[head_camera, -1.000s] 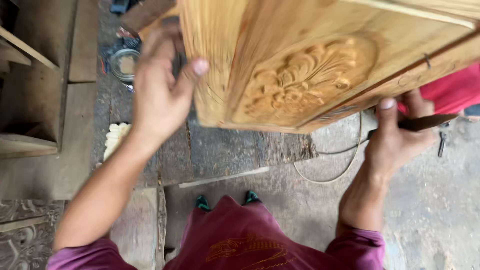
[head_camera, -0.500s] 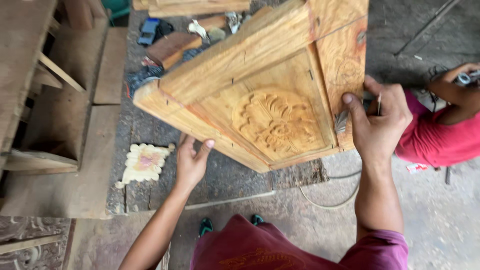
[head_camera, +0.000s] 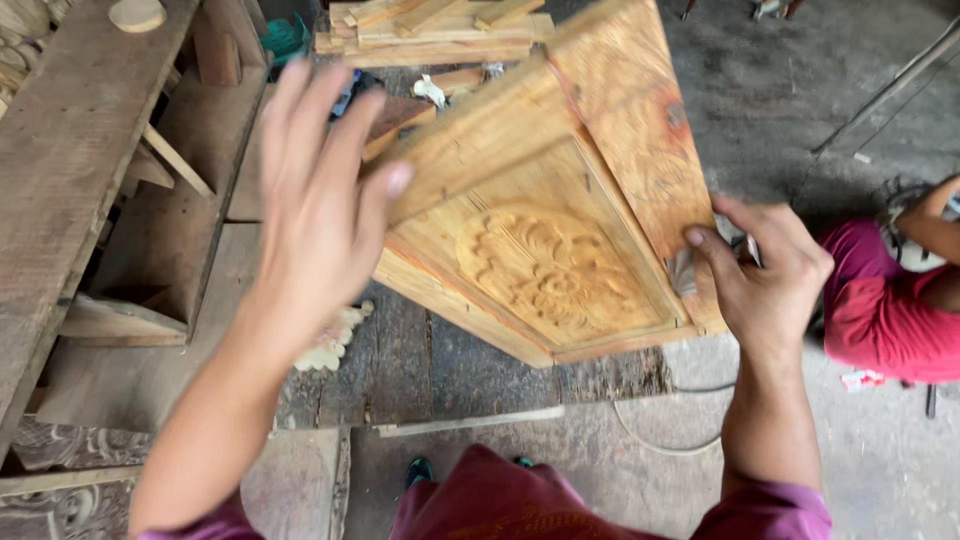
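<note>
A large wooden panel (head_camera: 560, 200) with a carved flower relief in its recessed centre is tilted up in front of me. My right hand (head_camera: 765, 270) grips its right frame edge, thumb pressed on the wood beside a small grey piece, perhaps sandpaper. My left hand (head_camera: 320, 200) is raised with fingers spread, fingertips against the panel's upper left edge, holding nothing.
A small pale carved ornament (head_camera: 335, 340) lies on the dark plank floor below the panel. Wooden benches and planks (head_camera: 90, 150) stand at the left, stacked wood strips (head_camera: 430, 30) at the top. Another person in red (head_camera: 890, 300) sits at the right. A cable (head_camera: 650, 430) curls on the concrete.
My left hand has risen from under the panel's lower left corner to its upper left edge. The panel has tilted and swung further right; my right hand stays on its right edge.
</note>
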